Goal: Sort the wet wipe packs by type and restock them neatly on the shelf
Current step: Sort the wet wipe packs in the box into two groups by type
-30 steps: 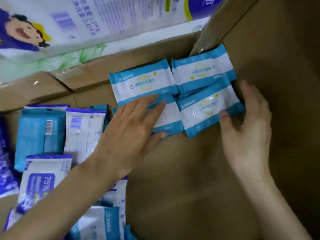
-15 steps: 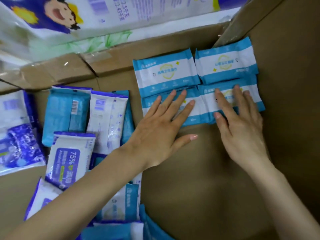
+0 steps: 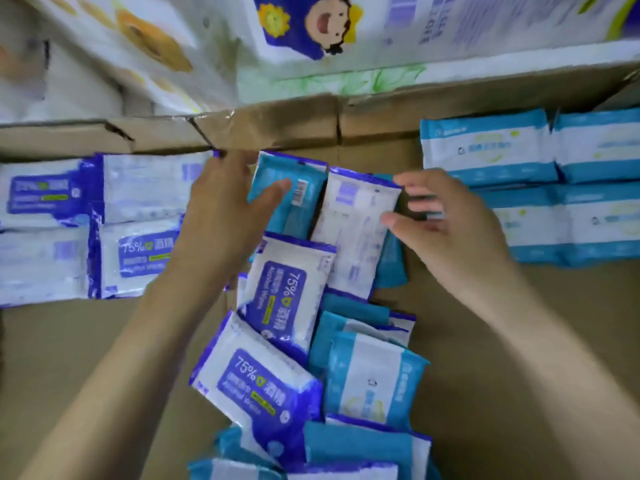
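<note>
Your left hand (image 3: 221, 216) lays its thumb on a teal pack (image 3: 294, 202) lying back-up with its barcode showing. The fingers (image 3: 221, 164) reach past its upper edge, and I cannot tell whether they grip it. The fingers of your right hand (image 3: 453, 230) are spread and blurred, the thumb touching the right edge of a white pack (image 3: 353, 230), also face-down, just beside the teal one.

Both packs top a loose heap (image 3: 346, 368) that runs toward you down the middle of the cardboard surface (image 3: 519, 358), with the two types still mixed. To your left lies a tidy block of purple-and-white packs (image 3: 69, 230), and to your right a block of teal-banded packs (image 3: 540, 192). So I judge both groups started and most of the sorting left.

The purple packs read "75%" and "Alcohol Wipes". The teal print is too blurred to read. Printed cartons (image 3: 346, 46) stand behind.
</note>
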